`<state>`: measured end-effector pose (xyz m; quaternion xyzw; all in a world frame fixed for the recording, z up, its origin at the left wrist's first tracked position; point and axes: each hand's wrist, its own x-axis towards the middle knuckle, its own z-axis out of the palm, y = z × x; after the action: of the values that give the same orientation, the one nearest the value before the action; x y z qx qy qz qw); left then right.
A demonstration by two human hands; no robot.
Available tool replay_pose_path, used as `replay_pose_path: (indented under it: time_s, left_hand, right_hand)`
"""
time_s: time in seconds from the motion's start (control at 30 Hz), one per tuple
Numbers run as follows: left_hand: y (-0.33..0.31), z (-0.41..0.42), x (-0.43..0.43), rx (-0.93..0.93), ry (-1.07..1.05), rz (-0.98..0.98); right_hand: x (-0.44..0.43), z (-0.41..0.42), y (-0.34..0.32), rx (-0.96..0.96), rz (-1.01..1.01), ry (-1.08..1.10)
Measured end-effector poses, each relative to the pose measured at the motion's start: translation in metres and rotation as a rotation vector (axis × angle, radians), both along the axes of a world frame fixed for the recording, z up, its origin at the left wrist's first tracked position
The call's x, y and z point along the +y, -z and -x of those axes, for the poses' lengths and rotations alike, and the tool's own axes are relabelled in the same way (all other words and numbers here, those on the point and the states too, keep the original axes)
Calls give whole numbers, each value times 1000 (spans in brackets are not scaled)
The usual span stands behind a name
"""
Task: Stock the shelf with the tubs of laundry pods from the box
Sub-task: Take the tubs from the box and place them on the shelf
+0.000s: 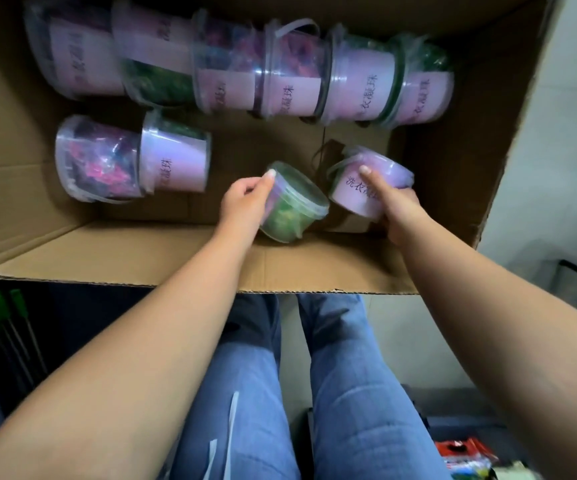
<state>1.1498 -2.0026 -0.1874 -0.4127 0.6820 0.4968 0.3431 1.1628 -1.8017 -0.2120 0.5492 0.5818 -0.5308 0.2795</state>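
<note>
Cardboard fills most of what we see: a big open box (176, 258) sits just past our knees, with a pale surface (564, 150) out beyond our right hand. Both of our hands reach down inside it.

Our left hand (242, 199) is curled round a clear tub of green pods (294, 202), thumb over its upper side and fingers wrapped beneath. The tub is tipped over, its lid end pointing toward our right hand. Our right hand (398, 209) grips a lilac-labelled tub (366, 181) from the near side, thumb pressed flat on the printed label. That tub is also tilted, lid end away from us. The two held tubs are just beside each other (whether they touch, we cannot tell).

Beyond both hands, a row of tubs (294, 74) lies on its side along the far wall of the box. Out past our left hand, a pair of tubs (176, 157) lies end to end on the box floor. Our jeans (349, 375) show beneath our forearms.
</note>
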Motion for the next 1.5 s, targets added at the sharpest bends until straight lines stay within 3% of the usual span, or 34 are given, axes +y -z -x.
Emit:
replay_pose_path:
  time_s: [0.1,0.2,0.33,0.53,0.6,0.67,0.73,0.83,1.0,1.13,1.5]
  left_hand:
    - [7,2,-5,-87,-75,-185]
    - [17,5,-12,-152,185,-284]
    - [29,21,-13,-120,667,-95]
    - [39,9,-1,-168,700,-138]
    - [32,9,5,-92,780,-10]
    - [24,3,3,0,721,189]
    - [21,-9,-2,16,496,331]
    - [19,-19,-3,-119,272,387]
    - [32,-8,-7,-175,231,201]
    - [43,-2,-25,-131,306,84]
    - [39,3,-33,-57,-37,-143]
  right_hand:
    - [7,-8,1,-27,-6,35]
    - [12,-15,2,-44,-5,40]
    - [18,-18,3,-32,18,-1]
    - [17,-21,1,-15,40,-43]
    - [17,-21,1,-15,30,-53]
    - [18,-19,-1,-22,25,-47]
    - [18,-18,-1,-6,30,-42]
    - [8,-15,-5,57,67,-107]
    - [-14,-5,-7,111,163,-125]
    - [-16,10,10,174,94,-141]
    - [-7,16,-12,197,225,-156]
